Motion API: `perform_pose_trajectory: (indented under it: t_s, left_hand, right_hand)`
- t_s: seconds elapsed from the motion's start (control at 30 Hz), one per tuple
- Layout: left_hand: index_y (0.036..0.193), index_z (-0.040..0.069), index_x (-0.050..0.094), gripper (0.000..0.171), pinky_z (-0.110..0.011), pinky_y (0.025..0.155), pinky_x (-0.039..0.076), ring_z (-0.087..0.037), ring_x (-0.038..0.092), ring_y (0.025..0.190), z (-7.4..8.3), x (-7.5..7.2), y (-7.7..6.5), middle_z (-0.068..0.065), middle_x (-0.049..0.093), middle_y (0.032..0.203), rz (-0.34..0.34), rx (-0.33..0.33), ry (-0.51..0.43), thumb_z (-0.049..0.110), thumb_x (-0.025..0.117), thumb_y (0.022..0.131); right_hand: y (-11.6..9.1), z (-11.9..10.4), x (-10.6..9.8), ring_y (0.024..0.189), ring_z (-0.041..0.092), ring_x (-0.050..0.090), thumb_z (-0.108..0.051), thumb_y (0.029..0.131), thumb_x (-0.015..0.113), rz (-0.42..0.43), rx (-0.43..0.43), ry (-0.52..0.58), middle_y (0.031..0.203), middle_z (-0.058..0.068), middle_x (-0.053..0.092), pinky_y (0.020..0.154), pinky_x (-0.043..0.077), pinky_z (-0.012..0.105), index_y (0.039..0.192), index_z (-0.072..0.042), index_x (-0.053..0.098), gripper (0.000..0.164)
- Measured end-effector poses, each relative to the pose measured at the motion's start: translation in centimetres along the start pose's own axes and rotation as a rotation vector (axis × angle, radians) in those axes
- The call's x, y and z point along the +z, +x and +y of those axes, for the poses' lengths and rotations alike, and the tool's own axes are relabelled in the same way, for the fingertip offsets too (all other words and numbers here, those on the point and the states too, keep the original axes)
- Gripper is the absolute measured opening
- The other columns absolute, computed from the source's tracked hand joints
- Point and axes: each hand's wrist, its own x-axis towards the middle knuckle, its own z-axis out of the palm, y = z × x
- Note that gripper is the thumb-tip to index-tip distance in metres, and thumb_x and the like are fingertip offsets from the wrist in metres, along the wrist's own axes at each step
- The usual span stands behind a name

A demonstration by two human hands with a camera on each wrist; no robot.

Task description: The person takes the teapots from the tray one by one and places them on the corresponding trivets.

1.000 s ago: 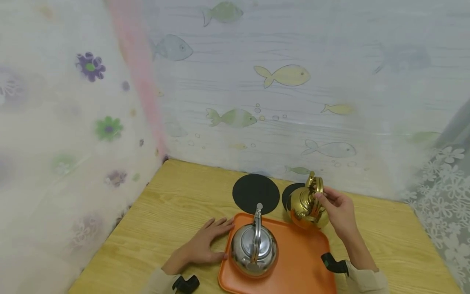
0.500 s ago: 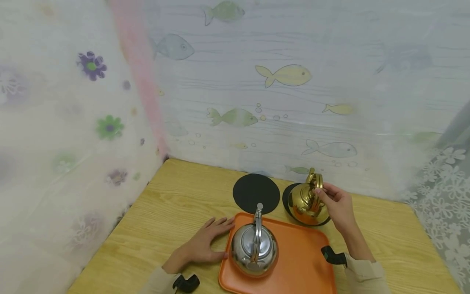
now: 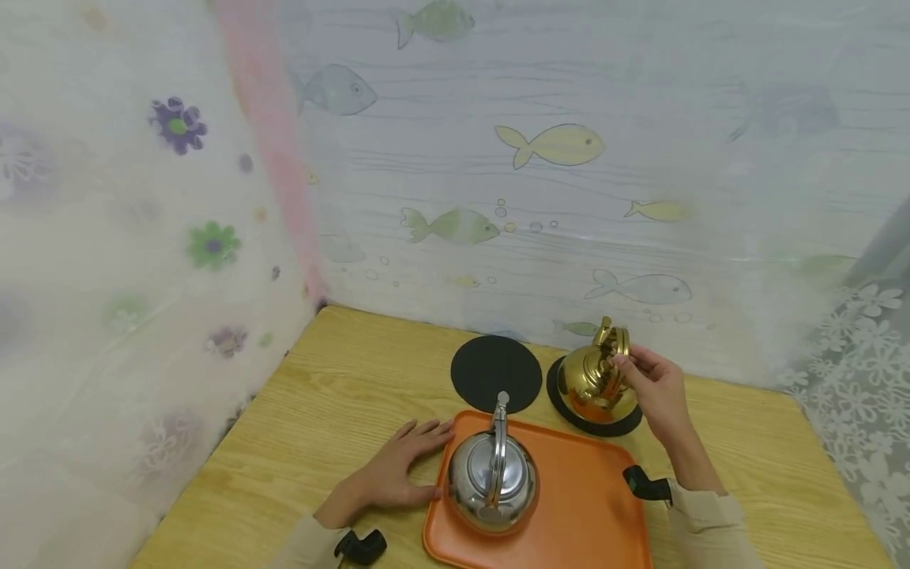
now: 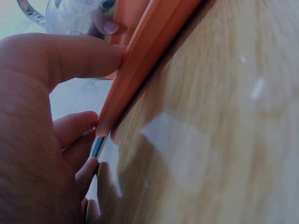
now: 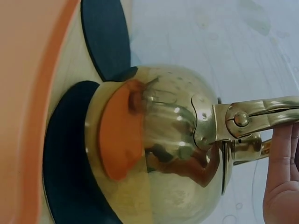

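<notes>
My right hand (image 3: 663,395) grips the raised handle of a shiny gold kettle (image 3: 583,387) at the back right. Its round body overlaps the right-hand black round mat (image 3: 604,430), and in the right wrist view the kettle's base is right at the mat's surface. My left hand (image 3: 389,476) lies beside an orange tray (image 3: 583,498) with fingers spread. Thumb and fingertips touch the tray's rim (image 4: 140,51) in the left wrist view. A silver kettle (image 3: 475,474) stands on the tray's left part, handle upright.
Another black round mat (image 3: 496,371) lies behind the silver kettle, left of the gold one. All of this is on a wooden table (image 3: 284,442) set against walls covered with printed fish and flower sheets (image 3: 426,174). Lacy white fabric (image 3: 860,379) hangs at the right.
The gold kettle, in my right hand, has shifted back from the tray's far edge to over the right mat, whose front rim now shows. My left hand and the silver kettle stay put.
</notes>
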Motion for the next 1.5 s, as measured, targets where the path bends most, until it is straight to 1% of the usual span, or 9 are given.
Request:
perform_pose_trajectory:
  t_s: [0.17,0.33,0.63,0.8,0.93,1.07,1.17,1.33,1.5]
  left_hand:
    - [0.145,0.020,0.035,0.076,-0.057,0.110,0.011,-0.029,0.024,0.139,0.0,-0.1,0.1,0.001,0.029,0.151,0.011,0.013,0.017,0.050,0.062,0.081]
    - [0.145,0.020,0.035,0.077,-0.056,0.111,0.011,-0.027,0.023,0.140,0.0,-0.1,0.1,0.002,0.029,0.151,0.009,0.008,0.010,0.052,0.062,0.080]
    - [0.145,0.020,0.035,0.077,-0.057,0.110,0.011,-0.029,0.024,0.139,-0.2,0.0,0.1,0.001,0.029,0.152,0.024,0.024,0.026,0.052,0.061,0.081]
    - [0.146,0.021,0.034,0.078,-0.056,0.111,0.010,-0.027,0.022,0.140,-0.2,-0.1,-0.1,0.003,0.028,0.152,0.015,0.006,0.014,0.054,0.061,0.081]
    - [0.146,0.021,0.034,0.077,-0.055,0.111,0.010,-0.026,0.022,0.140,-0.2,-0.1,-0.2,0.003,0.027,0.152,0.015,0.001,0.020,0.054,0.060,0.081]
    - [0.146,0.020,0.034,0.077,-0.055,0.111,0.010,-0.026,0.022,0.140,-0.2,-0.1,-0.2,0.002,0.028,0.152,0.018,0.006,0.021,0.054,0.061,0.081]
    - [0.146,0.020,0.034,0.077,-0.055,0.111,0.010,-0.026,0.023,0.140,-0.2,0.0,-0.2,0.002,0.029,0.152,0.017,0.008,0.022,0.053,0.061,0.081]
    - [0.146,0.020,0.035,0.078,-0.055,0.111,0.010,-0.025,0.023,0.140,-0.3,0.1,-0.3,0.002,0.029,0.151,0.013,0.007,0.021,0.054,0.061,0.081]
    - [0.146,0.020,0.034,0.078,-0.055,0.111,0.011,-0.025,0.023,0.140,-0.4,0.3,-0.2,0.003,0.029,0.152,0.015,0.016,0.032,0.054,0.061,0.081]
  right_hand:
    - [0.6,0.1,0.0,0.075,0.003,0.058,-0.018,0.091,0.060,0.017,-0.004,0.001,0.092,-0.004,0.069,0.061,0.051,0.018,0.124,0.014,0.049,0.047]
    - [0.9,0.1,0.0,0.079,0.004,0.060,-0.018,0.091,0.060,0.025,-0.008,-0.012,0.091,-0.007,0.068,0.063,0.052,0.017,0.125,0.015,0.048,0.049]
    - [1.3,0.1,0.1,0.076,0.004,0.059,-0.015,0.091,0.060,0.021,-0.009,0.050,0.090,-0.002,0.069,0.060,0.049,0.017,0.122,0.016,0.049,0.046]
    - [1.4,0.3,0.1,0.076,0.004,0.059,-0.017,0.090,0.061,0.011,0.010,0.044,0.090,-0.004,0.069,0.059,0.049,0.018,0.123,0.016,0.048,0.048]
    - [1.2,0.5,-0.1,0.077,0.005,0.059,-0.018,0.090,0.061,0.009,0.005,0.012,0.092,-0.002,0.069,0.060,0.050,0.018,0.123,0.015,0.049,0.047]
    - [0.8,0.6,-0.4,0.073,0.003,0.057,-0.016,0.091,0.060,0.016,0.005,0.000,0.090,-0.006,0.069,0.059,0.050,0.017,0.121,0.015,0.050,0.044]
    - [0.3,0.7,-0.7,0.076,0.001,0.058,-0.013,0.091,0.060,0.021,0.009,0.025,0.089,-0.010,0.067,0.061,0.050,0.015,0.121,0.015,0.050,0.042]
    - [0.0,0.9,-1.0,0.084,-0.001,0.060,-0.013,0.092,0.058,-0.003,0.006,0.038,0.093,-0.012,0.066,0.066,0.050,0.013,0.125,0.014,0.047,0.044]
    - [-0.1,1.0,-0.7,0.082,0.000,0.059,-0.012,0.091,0.059,0.021,0.025,0.086,0.091,-0.011,0.068,0.065,0.050,0.013,0.121,0.012,0.051,0.039]
